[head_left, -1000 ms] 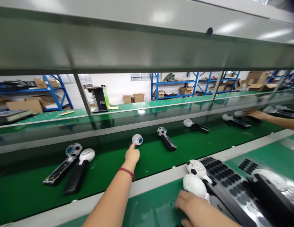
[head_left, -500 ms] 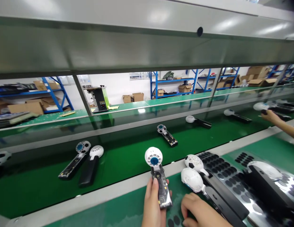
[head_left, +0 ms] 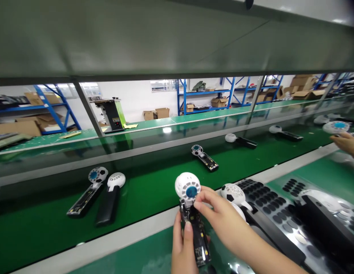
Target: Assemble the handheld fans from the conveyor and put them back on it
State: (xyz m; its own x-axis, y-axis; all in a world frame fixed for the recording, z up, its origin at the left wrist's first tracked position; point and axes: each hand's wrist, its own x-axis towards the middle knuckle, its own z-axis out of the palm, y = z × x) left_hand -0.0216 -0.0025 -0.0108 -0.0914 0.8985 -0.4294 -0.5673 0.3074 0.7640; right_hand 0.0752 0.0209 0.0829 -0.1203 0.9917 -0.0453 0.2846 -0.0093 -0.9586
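Note:
My left hand [head_left: 184,243] is closed around the open handle of a handheld fan [head_left: 199,241], whose dark circuit board faces up. The fan's white head [head_left: 184,180] points away from me, with a blue disc [head_left: 191,191] at its centre. My right hand [head_left: 215,205] is pinched at the lower right edge of that disc, at the neck of the fan; whatever its fingertips hold is hidden. Under and beside my right forearm lie more fans, one with a white-and-black head [head_left: 233,193]. Sheets of round black stickers [head_left: 258,196] are spread on the green bench beyond.
Several fans, such as an open-backed one [head_left: 205,158] and a black-handled one [head_left: 108,205], lie on the green conveyor belt [head_left: 154,190]. A co-worker's hand [head_left: 346,144] holds a fan at the far right. A metal rail [head_left: 122,239] edges the belt; a shelf [head_left: 137,42] hangs overhead.
My right hand has moved from the bench beside the black discs up to the fan's head. The held fan stays in my left hand. The co-worker's hand has moved right, with a blue-centred fan head now showing.

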